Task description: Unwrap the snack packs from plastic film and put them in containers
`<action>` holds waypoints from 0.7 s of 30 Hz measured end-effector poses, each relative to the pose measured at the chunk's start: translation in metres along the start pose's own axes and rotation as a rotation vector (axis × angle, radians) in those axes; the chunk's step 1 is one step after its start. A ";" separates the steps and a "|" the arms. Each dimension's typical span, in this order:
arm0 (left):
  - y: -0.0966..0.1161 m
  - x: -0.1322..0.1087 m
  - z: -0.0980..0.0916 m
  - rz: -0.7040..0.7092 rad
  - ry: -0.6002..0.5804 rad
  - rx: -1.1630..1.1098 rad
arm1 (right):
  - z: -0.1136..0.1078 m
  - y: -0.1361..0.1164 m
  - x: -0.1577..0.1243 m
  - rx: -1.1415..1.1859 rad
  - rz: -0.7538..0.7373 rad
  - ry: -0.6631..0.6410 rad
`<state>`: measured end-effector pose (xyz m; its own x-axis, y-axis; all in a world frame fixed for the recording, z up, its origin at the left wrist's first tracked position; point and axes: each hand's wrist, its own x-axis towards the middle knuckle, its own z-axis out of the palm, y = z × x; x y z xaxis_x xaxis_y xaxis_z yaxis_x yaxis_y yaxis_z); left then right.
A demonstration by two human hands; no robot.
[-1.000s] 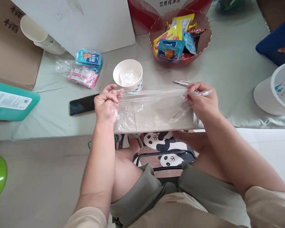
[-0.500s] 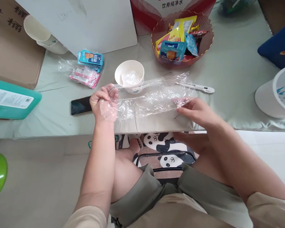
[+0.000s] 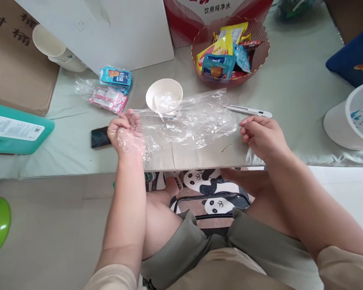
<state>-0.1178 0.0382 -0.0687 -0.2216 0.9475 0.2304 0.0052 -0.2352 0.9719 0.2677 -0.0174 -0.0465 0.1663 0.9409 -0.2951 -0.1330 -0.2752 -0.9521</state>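
Note:
My left hand (image 3: pixel 125 129) is closed on one end of a clear plastic bag (image 3: pixel 199 121); part of the film drapes over the palm and wrist. The crinkled bag stretches right across the table, its upper edge passing before a white paper cup (image 3: pixel 163 86) with clear plastic in it. Just beyond the bag's right end, my right hand (image 3: pixel 261 135) has its fingers curled and fingertips pressed together; whether anything thin is between them cannot be seen. Close above that hand lies a white utility knife (image 3: pixel 251 110). A dark phone (image 3: pixel 99 137) is partly behind my left hand.
Snack packets fill a scalloped bowl (image 3: pixel 230 78) at the back. Blue and pink packets (image 3: pixel 109 98) lie left of the cup. Stacked paper cups (image 3: pixel 53 46) rest against cartons. A white bucket (image 3: pixel 335 125) stands right, a teal container (image 3: pixel 18 143) left. A dark thread (image 3: pixel 226 148) lies near the front edge.
My right hand has come away from the bag's right end and moved right, its fingers curling in. My left hand has shifted slightly left, still holding the bag.

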 end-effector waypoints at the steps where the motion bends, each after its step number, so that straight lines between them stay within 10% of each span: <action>1: 0.001 -0.002 0.004 0.005 0.089 -0.063 | -0.002 0.001 0.001 0.007 -0.010 0.010; 7: 0.009 -0.015 0.028 -0.036 0.176 -0.092 | 0.010 0.011 0.005 -0.077 -0.049 -0.076; 14: 0.011 -0.017 0.027 -0.024 0.174 -0.029 | 0.013 0.017 0.004 -0.853 -0.529 -0.052; 21: 0.006 -0.019 0.018 -0.029 0.190 -0.059 | 0.014 0.020 -0.006 -1.073 -0.691 -0.174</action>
<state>-0.0955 0.0225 -0.0661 -0.4006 0.8976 0.1841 -0.0600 -0.2261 0.9722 0.2499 -0.0262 -0.0630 -0.2542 0.9420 0.2189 0.7908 0.3328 -0.5137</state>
